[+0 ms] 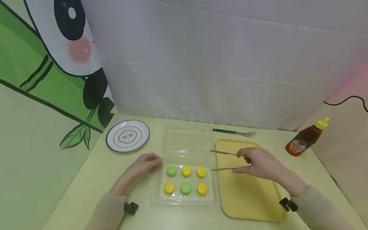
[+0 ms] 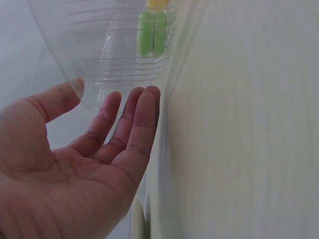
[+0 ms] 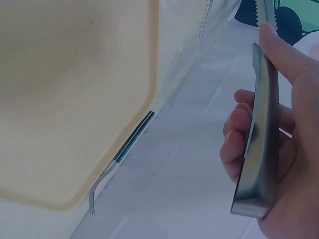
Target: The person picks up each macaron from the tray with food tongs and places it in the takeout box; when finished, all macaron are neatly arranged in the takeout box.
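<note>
A clear plastic box (image 1: 178, 162) lies with its lid (image 1: 188, 138) folded back. Inside are two rows of macarons: a green one (image 1: 171, 170) and two yellow ones in the far row, a green one (image 1: 186, 188) between two yellow ones in the near row. My left hand (image 1: 146, 163) is at the box's left edge; its loosely extended fingers (image 2: 142, 119) and thumb come right up to the clear plastic. My right hand (image 1: 257, 161) holds metal tongs (image 3: 261, 144) over the yellow tray (image 1: 250, 201). The two serrated tips are spread apart, near the box's right side, with nothing between them.
A white plate (image 1: 113, 140) with a blue rim stands at the far left. Behind the tray lies a fork (image 1: 230, 131) with a dark green handle. A red sauce bottle (image 1: 306, 138) with a yellow cap stands at the right. A cloth backdrop (image 1: 201, 80) borders the table's back.
</note>
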`<state>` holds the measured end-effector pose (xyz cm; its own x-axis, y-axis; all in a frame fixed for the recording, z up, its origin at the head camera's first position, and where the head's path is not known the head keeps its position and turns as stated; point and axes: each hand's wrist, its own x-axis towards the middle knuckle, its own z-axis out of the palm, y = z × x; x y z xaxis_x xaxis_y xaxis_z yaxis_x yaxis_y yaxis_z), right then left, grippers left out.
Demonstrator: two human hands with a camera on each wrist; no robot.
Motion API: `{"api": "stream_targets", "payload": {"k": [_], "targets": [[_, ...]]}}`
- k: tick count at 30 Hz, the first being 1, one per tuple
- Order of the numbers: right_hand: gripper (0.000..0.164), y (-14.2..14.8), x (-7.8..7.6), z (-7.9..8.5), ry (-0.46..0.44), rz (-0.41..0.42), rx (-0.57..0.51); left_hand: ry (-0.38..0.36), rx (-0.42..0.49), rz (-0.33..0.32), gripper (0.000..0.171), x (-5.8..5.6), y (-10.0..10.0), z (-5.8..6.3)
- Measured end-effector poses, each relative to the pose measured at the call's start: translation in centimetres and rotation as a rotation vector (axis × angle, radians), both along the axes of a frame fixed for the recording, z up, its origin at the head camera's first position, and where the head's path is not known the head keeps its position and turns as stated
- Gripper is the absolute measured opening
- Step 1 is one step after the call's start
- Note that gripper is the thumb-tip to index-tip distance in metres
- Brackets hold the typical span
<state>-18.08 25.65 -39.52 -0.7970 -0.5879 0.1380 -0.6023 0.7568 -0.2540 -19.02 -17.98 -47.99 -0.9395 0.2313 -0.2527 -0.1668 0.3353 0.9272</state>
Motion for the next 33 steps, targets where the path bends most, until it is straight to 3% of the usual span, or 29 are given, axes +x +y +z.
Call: {"api": "stream_targets", "payload": {"k": [3, 9, 20, 33], "targets": [[0.051, 0.6, -0.1, 0.2, 0.029, -0.016, -0.012, 0.005, 0.001, -0.006, 0.032, 0.0, 0.0, 0.0], [0.049, 1.7, -0.4, 0.4, 0.005, -0.072, -0.080, 0.008, 0.012, -0.006, 0.034, 0.0, 0.0, 0.2], [0.044, 5.1, -1.5, -0.5, 0.012, -0.207, -0.169, 0.002, 0.020, 0.003, 0.032, 0.0, 0.0, 0.1], [0.051, 10.8, -2.2, -3.2, 0.050, -0.446, -0.240, -0.002, 0.005, 0.005, 0.032, -0.2, 0.0, -0.3]]}}
